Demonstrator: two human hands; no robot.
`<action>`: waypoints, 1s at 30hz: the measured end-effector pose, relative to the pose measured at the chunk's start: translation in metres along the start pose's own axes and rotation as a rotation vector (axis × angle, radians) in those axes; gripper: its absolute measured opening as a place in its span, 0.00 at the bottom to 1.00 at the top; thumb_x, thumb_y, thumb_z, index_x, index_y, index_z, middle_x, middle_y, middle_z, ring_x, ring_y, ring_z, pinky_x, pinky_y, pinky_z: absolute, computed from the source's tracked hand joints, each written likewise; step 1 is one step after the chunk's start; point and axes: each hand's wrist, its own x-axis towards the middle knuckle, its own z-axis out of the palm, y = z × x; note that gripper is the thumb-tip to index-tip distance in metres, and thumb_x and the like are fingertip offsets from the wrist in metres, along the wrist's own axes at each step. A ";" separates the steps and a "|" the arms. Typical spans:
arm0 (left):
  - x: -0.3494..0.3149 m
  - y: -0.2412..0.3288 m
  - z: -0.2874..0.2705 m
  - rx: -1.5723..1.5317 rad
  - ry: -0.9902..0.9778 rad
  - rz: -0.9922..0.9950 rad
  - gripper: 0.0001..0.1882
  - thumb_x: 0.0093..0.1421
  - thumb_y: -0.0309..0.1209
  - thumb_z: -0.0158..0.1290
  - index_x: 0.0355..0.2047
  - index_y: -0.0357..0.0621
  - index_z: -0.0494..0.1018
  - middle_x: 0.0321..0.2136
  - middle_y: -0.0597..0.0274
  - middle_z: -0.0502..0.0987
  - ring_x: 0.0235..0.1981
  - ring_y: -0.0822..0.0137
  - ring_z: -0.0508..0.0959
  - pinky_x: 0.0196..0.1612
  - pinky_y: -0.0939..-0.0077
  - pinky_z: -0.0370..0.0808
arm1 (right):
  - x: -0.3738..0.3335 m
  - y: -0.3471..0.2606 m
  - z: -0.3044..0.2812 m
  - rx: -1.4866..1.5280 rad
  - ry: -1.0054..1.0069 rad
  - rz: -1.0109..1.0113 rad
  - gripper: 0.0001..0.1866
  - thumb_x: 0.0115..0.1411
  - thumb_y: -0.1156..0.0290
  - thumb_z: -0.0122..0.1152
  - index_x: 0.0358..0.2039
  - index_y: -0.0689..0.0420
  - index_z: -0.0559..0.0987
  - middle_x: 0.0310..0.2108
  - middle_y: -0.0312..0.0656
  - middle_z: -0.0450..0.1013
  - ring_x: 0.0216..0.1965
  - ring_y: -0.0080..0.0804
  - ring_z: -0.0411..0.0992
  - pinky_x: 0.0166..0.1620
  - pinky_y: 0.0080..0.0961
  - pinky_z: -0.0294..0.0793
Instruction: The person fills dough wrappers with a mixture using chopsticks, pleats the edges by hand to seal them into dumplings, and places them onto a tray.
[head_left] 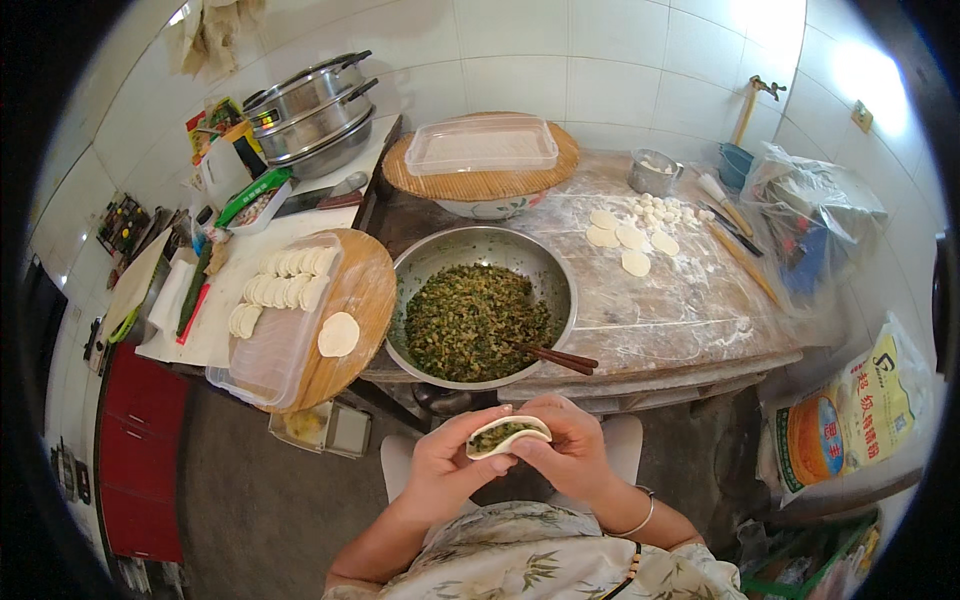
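Between my two hands, just in front of my body, is a dumpling (507, 436), its round wrapper folded upward around green filling that still shows along the top. My left hand (455, 455) grips its left side. The fingers and thumb of my right hand (568, 445) pinch the right side. Beyond them stands a wide steel bowl (562, 335) of chopped green filling (475, 320), with chopsticks (560, 358) resting in it. To the left, rows of folded dumplings (290, 280) lie in a clear plastic tray (268, 360) on a round wooden board (365, 270), beside one flat wrapper (339, 335).
On the floured worktop (680, 300) at right lie flat wrappers (632, 237), small dough pieces (668, 212) and a rolling pin (742, 260). A woven lid (560, 160) bears a plastic box (480, 147). A steamer (312, 110) stands back left; a flour sack (850, 410) sits right.
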 end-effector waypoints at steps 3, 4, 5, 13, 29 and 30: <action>0.002 -0.008 -0.002 -0.169 0.008 0.036 0.24 0.55 0.19 0.55 0.53 0.36 0.65 0.47 0.55 0.72 0.43 0.68 0.75 0.39 0.75 0.78 | -0.003 -0.004 0.001 0.060 0.055 0.048 0.10 0.56 0.77 0.59 0.39 0.64 0.77 0.35 0.42 0.73 0.32 0.23 0.70 0.35 0.19 0.69; 0.002 -0.011 -0.003 -0.245 0.006 0.074 0.24 0.55 0.19 0.55 0.53 0.36 0.66 0.47 0.55 0.72 0.43 0.67 0.76 0.39 0.75 0.79 | -0.004 -0.004 0.003 0.149 0.080 0.064 0.10 0.57 0.77 0.59 0.40 0.65 0.77 0.34 0.42 0.73 0.33 0.23 0.70 0.35 0.19 0.70; 0.003 -0.010 -0.003 -0.311 -0.010 0.066 0.23 0.55 0.19 0.55 0.52 0.37 0.67 0.47 0.53 0.72 0.43 0.64 0.76 0.39 0.73 0.80 | -0.006 -0.004 0.005 0.224 0.116 0.068 0.10 0.57 0.78 0.58 0.40 0.66 0.77 0.34 0.43 0.73 0.33 0.23 0.71 0.35 0.18 0.70; 0.008 -0.015 -0.002 -0.302 -0.006 0.136 0.22 0.54 0.19 0.56 0.50 0.38 0.67 0.46 0.51 0.73 0.39 0.65 0.77 0.35 0.77 0.78 | -0.009 -0.003 0.000 0.193 0.218 0.011 0.05 0.58 0.80 0.56 0.35 0.66 0.76 0.32 0.43 0.74 0.29 0.25 0.72 0.31 0.19 0.71; 0.005 -0.017 0.007 -0.289 0.124 0.045 0.20 0.55 0.21 0.56 0.49 0.36 0.68 0.42 0.51 0.75 0.35 0.66 0.78 0.30 0.78 0.75 | -0.002 0.003 -0.005 -0.439 0.240 -0.301 0.05 0.56 0.78 0.56 0.34 0.62 0.76 0.28 0.46 0.73 0.27 0.39 0.73 0.29 0.27 0.72; 0.005 -0.016 0.008 -0.302 0.141 0.030 0.20 0.55 0.22 0.56 0.49 0.36 0.68 0.41 0.52 0.76 0.35 0.66 0.78 0.30 0.79 0.75 | 0.000 0.005 -0.005 -0.456 0.241 -0.326 0.05 0.56 0.78 0.56 0.34 0.62 0.76 0.28 0.46 0.73 0.27 0.39 0.73 0.29 0.27 0.72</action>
